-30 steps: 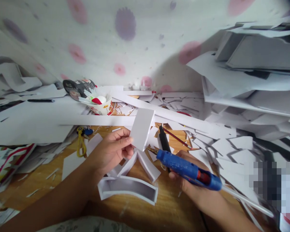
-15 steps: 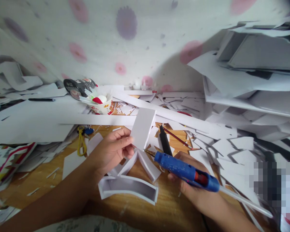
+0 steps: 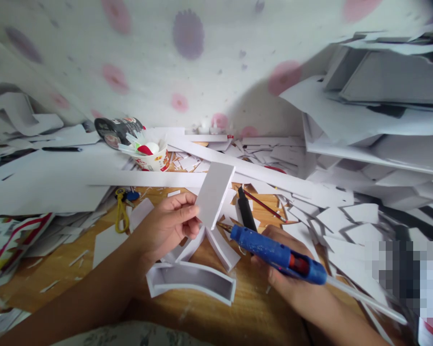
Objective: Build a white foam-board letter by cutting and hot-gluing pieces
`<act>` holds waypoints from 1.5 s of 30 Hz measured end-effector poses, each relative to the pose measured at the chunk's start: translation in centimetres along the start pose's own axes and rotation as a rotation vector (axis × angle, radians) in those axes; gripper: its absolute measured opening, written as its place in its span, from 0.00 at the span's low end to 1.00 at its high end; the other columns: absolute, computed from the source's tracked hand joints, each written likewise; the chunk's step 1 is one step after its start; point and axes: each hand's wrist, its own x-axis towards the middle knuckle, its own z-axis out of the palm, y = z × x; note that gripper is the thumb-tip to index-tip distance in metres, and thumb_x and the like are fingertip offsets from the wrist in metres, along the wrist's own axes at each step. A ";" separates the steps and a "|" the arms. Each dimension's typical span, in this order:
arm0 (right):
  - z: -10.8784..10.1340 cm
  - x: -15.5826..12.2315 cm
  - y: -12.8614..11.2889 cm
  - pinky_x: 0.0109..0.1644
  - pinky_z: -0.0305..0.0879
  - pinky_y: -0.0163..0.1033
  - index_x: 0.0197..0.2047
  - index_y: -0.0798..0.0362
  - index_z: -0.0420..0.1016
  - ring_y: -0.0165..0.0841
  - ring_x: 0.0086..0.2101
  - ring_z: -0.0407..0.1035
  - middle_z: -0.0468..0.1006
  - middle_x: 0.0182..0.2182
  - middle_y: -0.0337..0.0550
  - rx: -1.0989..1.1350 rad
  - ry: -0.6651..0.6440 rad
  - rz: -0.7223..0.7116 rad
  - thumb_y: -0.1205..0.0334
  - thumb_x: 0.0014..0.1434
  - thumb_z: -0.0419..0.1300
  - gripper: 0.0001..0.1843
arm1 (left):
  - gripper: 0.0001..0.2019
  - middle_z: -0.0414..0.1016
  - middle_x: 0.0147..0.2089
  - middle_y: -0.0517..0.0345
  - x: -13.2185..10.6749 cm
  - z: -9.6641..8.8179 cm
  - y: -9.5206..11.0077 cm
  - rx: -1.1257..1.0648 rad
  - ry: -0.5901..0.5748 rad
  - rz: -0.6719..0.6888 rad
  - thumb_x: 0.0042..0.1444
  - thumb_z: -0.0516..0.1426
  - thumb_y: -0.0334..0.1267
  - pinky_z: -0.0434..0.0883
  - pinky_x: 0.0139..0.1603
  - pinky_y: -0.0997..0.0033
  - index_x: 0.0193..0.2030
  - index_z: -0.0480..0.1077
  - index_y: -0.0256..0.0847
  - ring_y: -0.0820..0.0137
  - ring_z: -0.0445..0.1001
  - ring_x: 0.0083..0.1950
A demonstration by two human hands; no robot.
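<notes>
My left hand (image 3: 166,226) pinches the lower edge of a small white foam-board rectangle (image 3: 215,193) and holds it tilted above the table. My right hand (image 3: 285,278) grips a blue glue gun (image 3: 279,253). The gun's metal nozzle points left and sits just right of the rectangle's bottom corner. Below both hands a white foam-board shape with raised walls (image 3: 191,278) lies on the wooden table (image 3: 245,317).
White foam-board scraps (image 3: 332,216) cover the right and back of the table. A paper cup with sticks (image 3: 152,156), a black knife (image 3: 246,211), a red pencil (image 3: 263,205), yellow-handled scissors (image 3: 121,211) and a long white strip (image 3: 147,179) lie behind my hands. Stacked sheets (image 3: 375,105) rise at right.
The glue gun has slid slightly left and down, its nozzle staying near the rectangle's bottom corner. The rectangle has tilted a little more to the right.
</notes>
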 end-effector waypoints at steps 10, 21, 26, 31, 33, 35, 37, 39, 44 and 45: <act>0.0 0.3 -0.5 0.30 0.62 0.36 0.29 0.50 0.69 0.30 0.25 0.65 0.69 0.25 0.36 0.013 0.111 -0.100 0.65 0.58 0.60 0.06 | 0.13 0.72 0.24 0.61 0.1 -0.1 -0.1 0.025 0.000 0.005 0.47 0.69 0.39 0.62 0.20 0.81 0.33 0.71 0.36 0.78 0.68 0.20; 0.0 -0.1 0.0 0.33 0.68 0.38 0.29 0.49 0.70 0.32 0.28 0.69 0.71 0.28 0.40 0.035 0.067 -0.033 0.60 0.59 0.61 0.08 | 0.13 0.71 0.24 0.62 0.1 -0.1 -0.2 0.033 -0.042 -0.011 0.48 0.68 0.40 0.61 0.20 0.79 0.34 0.71 0.36 0.77 0.68 0.20; -0.2 -0.2 -0.2 0.34 0.68 0.40 0.29 0.48 0.70 0.35 0.29 0.69 0.72 0.27 0.41 0.013 0.052 -0.014 0.55 0.61 0.59 0.11 | 0.13 0.71 0.23 0.62 0.1 -0.3 -0.3 0.043 -0.043 -0.010 0.48 0.68 0.40 0.61 0.20 0.79 0.33 0.71 0.36 0.77 0.68 0.19; 0.0 -0.1 -0.2 0.30 0.63 0.37 0.29 0.49 0.69 0.31 0.26 0.66 0.70 0.25 0.38 -0.016 0.096 -0.049 0.57 0.60 0.60 0.09 | 0.13 0.70 0.23 0.63 0.0 -0.1 -0.2 0.040 -0.029 -0.021 0.48 0.68 0.40 0.61 0.21 0.80 0.34 0.71 0.36 0.77 0.68 0.20; 0.1 -0.1 -0.3 0.29 0.62 0.36 0.29 0.49 0.69 0.30 0.25 0.65 0.69 0.24 0.37 -0.041 0.121 -0.070 0.59 0.60 0.60 0.09 | 0.13 0.70 0.23 0.63 0.0 0.0 -0.1 0.051 -0.026 -0.021 0.48 0.68 0.40 0.61 0.20 0.79 0.33 0.71 0.36 0.78 0.68 0.20; 0.1 0.0 -0.3 0.29 0.61 0.35 0.28 0.50 0.68 0.29 0.24 0.65 0.69 0.24 0.36 -0.032 0.141 -0.090 0.59 0.60 0.60 0.09 | 0.14 0.70 0.23 0.63 0.0 0.1 0.0 0.060 -0.027 -0.019 0.47 0.68 0.41 0.61 0.20 0.79 0.33 0.71 0.36 0.78 0.68 0.19; 0.2 0.1 -0.3 0.29 0.61 0.35 0.27 0.50 0.67 0.29 0.24 0.64 0.68 0.24 0.35 -0.013 0.161 -0.098 0.60 0.59 0.61 0.10 | 0.14 0.70 0.23 0.63 0.0 0.1 0.0 0.058 -0.034 -0.018 0.47 0.69 0.41 0.62 0.20 0.79 0.33 0.71 0.36 0.78 0.68 0.19; 0.2 0.1 -0.3 0.28 0.60 0.34 0.27 0.50 0.66 0.28 0.24 0.63 0.67 0.24 0.35 -0.006 0.174 -0.106 0.62 0.58 0.61 0.10 | 0.14 0.70 0.23 0.62 0.0 0.0 -0.1 0.051 -0.044 -0.019 0.47 0.69 0.41 0.62 0.20 0.79 0.33 0.71 0.36 0.77 0.68 0.19; 0.0 0.2 -0.3 0.28 0.59 0.35 0.28 0.49 0.67 0.30 0.24 0.63 0.68 0.24 0.36 -0.008 0.149 -0.099 0.63 0.58 0.61 0.09 | 0.13 0.70 0.23 0.62 0.0 0.0 -0.1 0.041 -0.054 -0.022 0.47 0.69 0.41 0.63 0.20 0.80 0.33 0.72 0.36 0.78 0.68 0.19; -0.1 0.2 -0.2 0.28 0.60 0.35 0.28 0.50 0.67 0.30 0.25 0.63 0.68 0.25 0.36 -0.011 0.128 -0.073 0.62 0.58 0.61 0.09 | 0.14 0.70 0.23 0.63 0.0 0.0 -0.1 0.041 -0.053 -0.024 0.47 0.69 0.41 0.63 0.20 0.80 0.33 0.72 0.36 0.78 0.69 0.19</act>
